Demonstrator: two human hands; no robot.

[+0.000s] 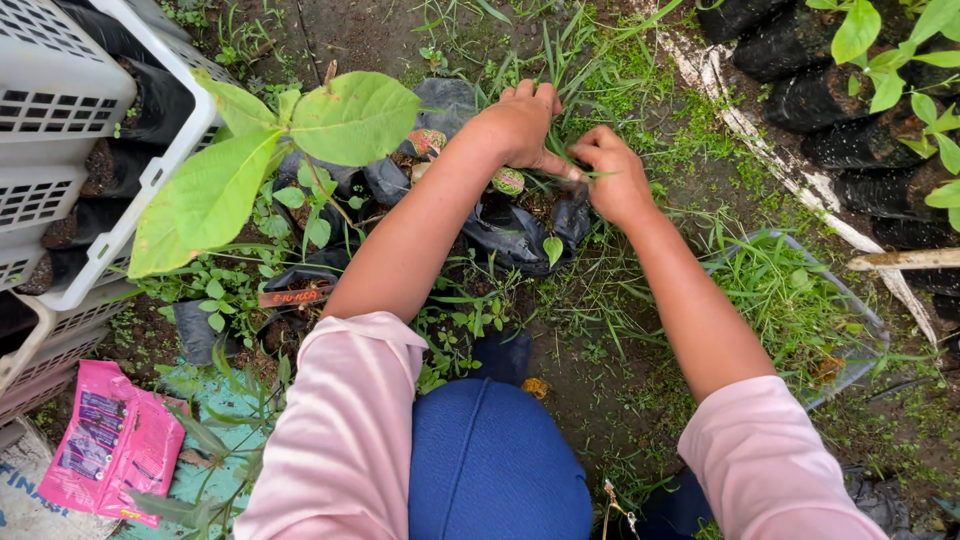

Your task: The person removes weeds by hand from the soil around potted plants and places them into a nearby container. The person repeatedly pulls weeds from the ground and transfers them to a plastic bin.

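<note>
1. A black plant bag (pixel 520 235) full of soil sits on the ground, right in front of the person's knees. A small green leaf pokes out near its front.
2. Thin blades of grass (pixel 570 175) stick up at the far edge of the bag, and both hands meet there.
3. The left hand (pixel 520 125) is curled over the bag, with its thumb and fingers pinching the grass.
4. The right hand (pixel 618 178) is bunched into a fist just beside the left one, gripping the same grass.
5. Left of the bag stands a young plant with big green leaves (pixel 300 130).
6. White plastic crates (pixel 70 110) holding more black bags are stacked on the far left.
7. A pink packet (pixel 115 440) lies on the ground at the bottom left.
8. More black bags (pixel 830 95) with plants line the top right.
9. A clear plastic tray (pixel 860 320) lies in the weeds on the right.
</note>
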